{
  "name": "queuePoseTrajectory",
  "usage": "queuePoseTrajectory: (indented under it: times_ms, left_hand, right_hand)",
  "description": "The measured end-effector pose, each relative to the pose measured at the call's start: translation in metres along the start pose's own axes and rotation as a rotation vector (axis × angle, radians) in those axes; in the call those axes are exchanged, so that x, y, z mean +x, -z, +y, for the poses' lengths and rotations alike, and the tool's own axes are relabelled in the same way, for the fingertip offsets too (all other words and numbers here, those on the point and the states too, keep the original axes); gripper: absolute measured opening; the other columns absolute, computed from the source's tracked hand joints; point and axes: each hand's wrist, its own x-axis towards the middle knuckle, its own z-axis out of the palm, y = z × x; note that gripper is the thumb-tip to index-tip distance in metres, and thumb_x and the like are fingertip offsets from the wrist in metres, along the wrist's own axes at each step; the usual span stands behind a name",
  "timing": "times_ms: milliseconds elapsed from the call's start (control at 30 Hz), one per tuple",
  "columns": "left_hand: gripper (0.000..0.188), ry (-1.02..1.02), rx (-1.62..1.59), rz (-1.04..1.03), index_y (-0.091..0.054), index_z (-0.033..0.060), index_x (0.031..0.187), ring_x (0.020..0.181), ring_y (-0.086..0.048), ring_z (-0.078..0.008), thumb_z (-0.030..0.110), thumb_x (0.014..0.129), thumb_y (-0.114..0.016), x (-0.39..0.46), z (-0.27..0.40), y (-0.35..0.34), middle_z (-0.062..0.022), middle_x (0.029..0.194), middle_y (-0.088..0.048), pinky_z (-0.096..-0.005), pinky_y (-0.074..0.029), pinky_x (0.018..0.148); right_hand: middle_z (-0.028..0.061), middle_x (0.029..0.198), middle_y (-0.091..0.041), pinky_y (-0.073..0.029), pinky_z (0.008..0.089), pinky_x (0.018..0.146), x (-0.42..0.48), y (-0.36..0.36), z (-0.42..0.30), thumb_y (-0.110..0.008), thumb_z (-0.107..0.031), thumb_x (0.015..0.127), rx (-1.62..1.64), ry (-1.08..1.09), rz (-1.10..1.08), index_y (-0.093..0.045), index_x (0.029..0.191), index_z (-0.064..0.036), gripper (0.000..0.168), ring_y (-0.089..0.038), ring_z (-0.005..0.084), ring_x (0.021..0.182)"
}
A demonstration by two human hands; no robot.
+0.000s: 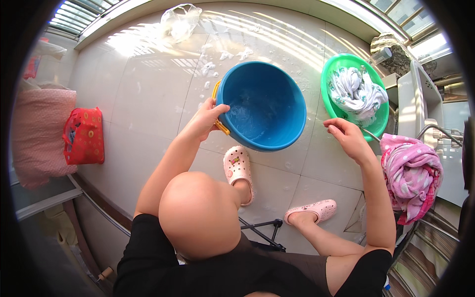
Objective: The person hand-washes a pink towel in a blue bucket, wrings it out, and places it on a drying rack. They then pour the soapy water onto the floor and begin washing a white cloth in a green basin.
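My left hand [207, 120] grips the left rim of a blue plastic bucket [265, 107], thumb over the edge, beside its yellow handle [223, 127]. The bucket tilts, its mouth facing up towards me, with a wet sheen inside. My right hand [345, 137] hangs to the bucket's right with loosely bent fingers, and nothing shows in it. Just beyond that hand is a green plastic basin [380, 122] containing a wet, bunched white cloth with a teal pattern [356, 92]. A thin metal tube [371, 135] runs behind the hand.
Soap suds [226, 55] and water lie on the tiled floor [148, 96], near a clear plastic bag [180, 24]. A pink polka-dot towel [412, 174] hangs at right beside a pale sink [412, 100]. On the left stands a red bag [87, 137]. Pink clogs [237, 163] are on my feet.
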Motion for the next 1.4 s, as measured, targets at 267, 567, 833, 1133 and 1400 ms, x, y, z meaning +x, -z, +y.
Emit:
queuePoseTrajectory:
  times_ms: [267,567,833,1133,1400]
  left_hand:
    - [0.026,0.001,-0.612,-0.129,-0.053,0.0055,0.105,0.076,-0.059,-0.0197,0.023,0.086,-0.055,0.006,-0.067,0.064,-0.0090,0.091,-0.062,-0.0357,-0.051,0.072]
    - [0.037,-0.111,-0.150,-0.359,-0.051,0.0052,0.115,0.091,-0.063,-0.0182,0.029,0.088,-0.060,0.012,-0.004,0.038,-0.0085,0.093,-0.063,-0.0350,-0.052,0.080]
    - [0.038,-0.331,0.637,-0.350,-0.051,0.0057,0.114,0.090,-0.063,-0.0159,0.028,0.088,-0.067,-0.050,0.045,0.008,-0.0073,0.093,-0.064,-0.0300,-0.051,0.083]
    - [0.028,-0.823,1.291,-0.152,-0.051,0.0035,0.098,0.078,-0.053,-0.0270,0.007,0.080,-0.073,-0.154,0.027,-0.014,-0.0160,0.083,-0.052,-0.0370,-0.043,0.067]
    - [0.028,-0.127,0.449,0.137,-0.048,0.0058,0.094,0.062,-0.062,-0.0133,0.032,0.088,-0.055,-0.177,0.055,-0.028,-0.0064,0.083,-0.053,-0.0234,-0.050,0.051]
  right_hand:
    - [0.0031,0.097,-0.062,-0.044,0.0243,0.083,-0.135,0.065,-0.008,-0.053,-0.014,0.095,-0.035,-0.143,0.159,-0.061,0.111,0.000,0.023,-0.057,0.0103,0.092]
    - [0.0049,0.100,-0.063,-0.046,0.0258,0.082,-0.190,0.046,-0.023,-0.055,-0.014,0.094,-0.123,-0.081,0.136,-0.060,0.112,0.000,0.024,-0.058,0.0106,0.091]
    - [0.0093,0.091,-0.065,-0.047,0.0292,0.073,-0.185,0.058,-0.018,-0.057,-0.017,0.091,-0.369,0.127,0.227,-0.061,0.109,-0.001,0.025,-0.060,0.0162,0.082]
    - [0.0174,0.104,-0.067,-0.048,0.0408,0.084,-0.152,0.076,-0.047,-0.056,-0.028,0.086,-0.701,0.197,0.249,-0.066,0.107,-0.005,0.033,-0.063,0.0321,0.096]
    - [0.0167,0.104,-0.067,-0.048,0.0399,0.086,-0.155,0.072,-0.059,-0.060,-0.028,0.084,-0.701,0.234,0.343,-0.069,0.104,-0.007,0.031,-0.063,0.0313,0.098]
